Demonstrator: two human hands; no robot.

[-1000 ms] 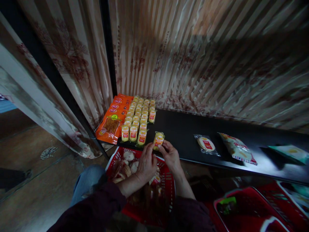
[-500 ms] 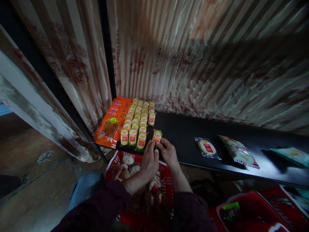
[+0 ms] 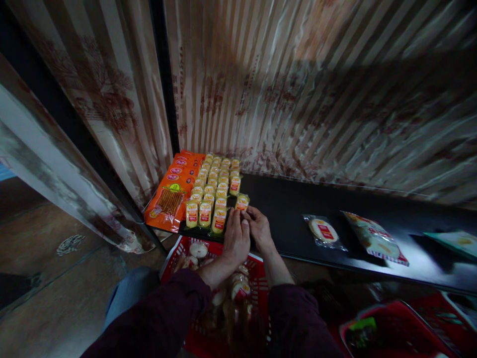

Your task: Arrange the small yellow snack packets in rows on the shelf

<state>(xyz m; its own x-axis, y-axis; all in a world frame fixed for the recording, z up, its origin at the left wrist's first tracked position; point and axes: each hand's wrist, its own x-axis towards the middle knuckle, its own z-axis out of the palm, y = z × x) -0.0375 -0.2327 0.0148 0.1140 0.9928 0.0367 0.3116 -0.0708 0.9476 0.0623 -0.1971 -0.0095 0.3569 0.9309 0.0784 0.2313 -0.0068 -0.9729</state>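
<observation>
A small yellow wrapped snack cake (image 3: 242, 201) with a red and white label is held over the black shelf (image 3: 283, 199). My right hand (image 3: 260, 228) pinches its lower end between thumb and fingers. Close beside it, my left hand (image 3: 237, 236) has its fingertips closed on the cake's lower left edge. Just left of the hands stand packed rows of similar wrapped cakes (image 3: 219, 219), the rightmost row ending farther back. An orange snack bag (image 3: 167, 199) lies flat at the shelf's left end.
Below the shelf edge, a red basket (image 3: 179, 246) holds several wrapped round pastries. A wrapped round pastry (image 3: 323, 231), a white and red bag (image 3: 376, 236) and a green packet (image 3: 454, 241) lie rightward. Another red basket (image 3: 395, 318) sits lower right. A dark post (image 3: 164, 74) rises at left.
Both hands have moved the wrapped cake slightly farther back, toward the end of the short right row. The view has shifted a little.
</observation>
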